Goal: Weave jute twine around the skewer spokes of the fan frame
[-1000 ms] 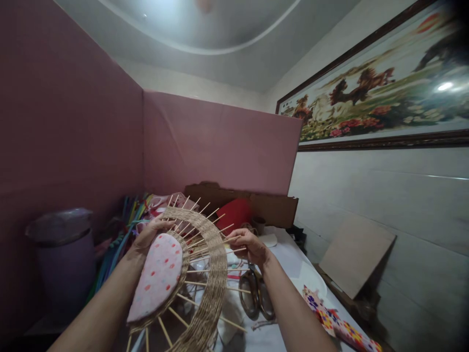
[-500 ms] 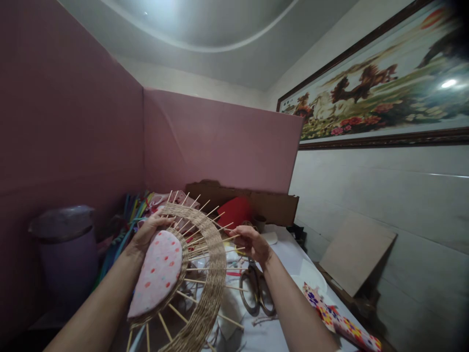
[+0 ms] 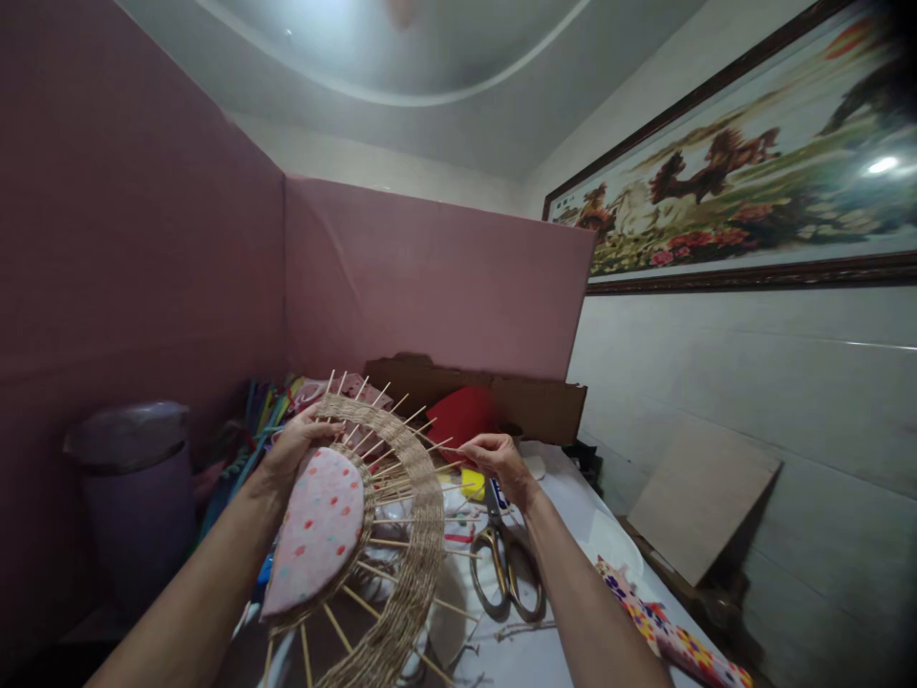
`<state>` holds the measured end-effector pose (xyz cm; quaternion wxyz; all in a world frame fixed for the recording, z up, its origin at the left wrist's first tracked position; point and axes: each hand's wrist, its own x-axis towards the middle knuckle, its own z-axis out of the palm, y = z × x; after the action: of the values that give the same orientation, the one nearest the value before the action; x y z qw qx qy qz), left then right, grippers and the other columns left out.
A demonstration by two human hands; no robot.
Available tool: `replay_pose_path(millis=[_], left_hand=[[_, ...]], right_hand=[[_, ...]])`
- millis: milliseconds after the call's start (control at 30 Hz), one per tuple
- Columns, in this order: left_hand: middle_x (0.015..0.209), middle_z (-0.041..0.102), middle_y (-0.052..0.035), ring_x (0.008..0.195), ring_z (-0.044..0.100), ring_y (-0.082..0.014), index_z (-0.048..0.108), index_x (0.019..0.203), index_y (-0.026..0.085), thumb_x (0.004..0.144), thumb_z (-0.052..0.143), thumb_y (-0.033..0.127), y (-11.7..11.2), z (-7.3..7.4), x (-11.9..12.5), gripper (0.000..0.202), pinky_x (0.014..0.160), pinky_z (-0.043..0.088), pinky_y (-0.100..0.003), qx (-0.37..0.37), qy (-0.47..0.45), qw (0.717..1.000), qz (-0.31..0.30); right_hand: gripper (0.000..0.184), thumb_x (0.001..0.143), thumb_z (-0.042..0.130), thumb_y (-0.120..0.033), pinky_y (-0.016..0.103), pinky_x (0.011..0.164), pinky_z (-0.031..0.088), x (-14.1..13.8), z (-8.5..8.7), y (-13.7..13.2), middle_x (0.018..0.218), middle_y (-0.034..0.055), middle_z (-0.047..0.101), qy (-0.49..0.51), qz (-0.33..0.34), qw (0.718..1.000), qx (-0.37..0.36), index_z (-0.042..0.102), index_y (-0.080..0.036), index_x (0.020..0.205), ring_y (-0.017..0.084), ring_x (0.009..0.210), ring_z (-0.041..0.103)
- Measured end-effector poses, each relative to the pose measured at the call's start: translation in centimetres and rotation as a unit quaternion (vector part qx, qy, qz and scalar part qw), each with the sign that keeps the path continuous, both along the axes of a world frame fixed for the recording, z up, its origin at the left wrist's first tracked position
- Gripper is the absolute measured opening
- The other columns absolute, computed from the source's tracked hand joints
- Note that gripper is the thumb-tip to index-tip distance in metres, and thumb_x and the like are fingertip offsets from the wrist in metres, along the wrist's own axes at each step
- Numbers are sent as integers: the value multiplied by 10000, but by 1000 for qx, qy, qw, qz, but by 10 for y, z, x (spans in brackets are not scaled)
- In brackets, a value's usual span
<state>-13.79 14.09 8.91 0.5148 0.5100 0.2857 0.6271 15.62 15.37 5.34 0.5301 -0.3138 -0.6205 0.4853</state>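
A half-round woven piece (image 3: pixel 422 516) of brown twine on thin wooden sticks is held up over the table. At its inner edge sits a pink fabric half-disc (image 3: pixel 322 521) with red dots. My left hand (image 3: pixel 305 441) grips the upper left end of the weaving, its thumb lying across the sticks. At the outer edge, my right hand (image 3: pixel 498 461) pinches a thin strand of twine (image 3: pixel 451 449) running from the band. Large scissors (image 3: pixel 505 569) with bronze handles lie under my right wrist.
A lidded bin (image 3: pixel 133 478) stands at the left. Behind the weaving are a red piece (image 3: pixel 465 416) and a cardboard strip (image 3: pixel 548 406). Flower-patterned material (image 3: pixel 666 631) lies at the table's right edge. A board (image 3: pixel 702 497) leans on the wall.
My right hand has moved slightly right, away from the band's edge, with the strand drawn out. The woven piece has shifted a little in view; my left hand keeps its grip.
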Motion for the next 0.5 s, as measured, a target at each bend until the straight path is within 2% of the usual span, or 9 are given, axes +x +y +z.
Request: replay_pose_path(millis=[100, 300, 500], left_hand=[[638, 645, -18, 477, 591, -131, 571, 933, 130, 523, 618, 17, -2, 3, 0, 427, 444, 468, -200, -3, -3, 1000, 10], [661, 649, -22, 502, 599, -146, 576, 923, 128, 501, 625, -1, -6, 8, -1, 444, 437, 478, -213, 8, -15, 1000, 17], [682, 656, -33, 511, 607, -153, 582, 910, 119, 515, 632, 5, -13, 13, 0, 415, 438, 481, -215, 13, -33, 999, 19]], right_hand=[[242, 573, 705, -364, 207, 422, 280, 0, 11, -5, 424, -39, 474, -29, -4, 999, 14, 678, -129, 625, 41, 404, 327], [180, 567, 712, -267, 214, 470, 320, -7, 33, -18, 523, 8, 589, -117, 15, 992, 53, 702, -122, 674, 69, 477, 441], [185, 591, 691, -285, 241, 515, 362, -11, 42, -25, 620, 36, 633, -163, 7, 982, 93, 709, -140, 704, 91, 530, 473]])
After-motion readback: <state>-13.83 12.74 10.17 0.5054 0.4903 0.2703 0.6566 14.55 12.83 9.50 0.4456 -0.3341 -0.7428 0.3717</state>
